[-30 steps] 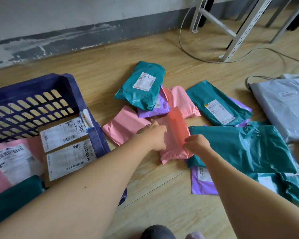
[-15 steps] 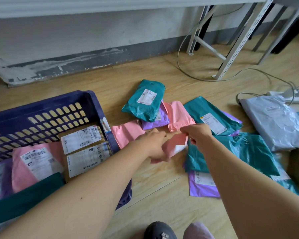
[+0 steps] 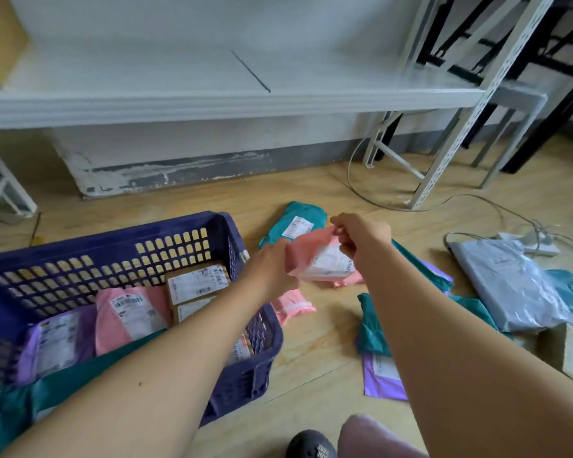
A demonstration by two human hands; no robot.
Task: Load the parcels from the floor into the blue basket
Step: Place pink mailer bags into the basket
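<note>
The blue basket [image 3: 113,241] is open at the top. Its right wall stands between its inside and the pink parcel [image 3: 315,256], which is held in the air just beside it. Parcels cover most of the basket's bottom. A strip of bare floor [image 3: 318,355] runs between the basket and the teal parcels [image 3: 371,325]. A white shelf [image 3: 212,104] overhangs behind, with its slotted upright [image 3: 450,153] farther right.

No legible print on the shipping label [image 3: 134,314] of any parcel [image 3: 108,332].
</note>
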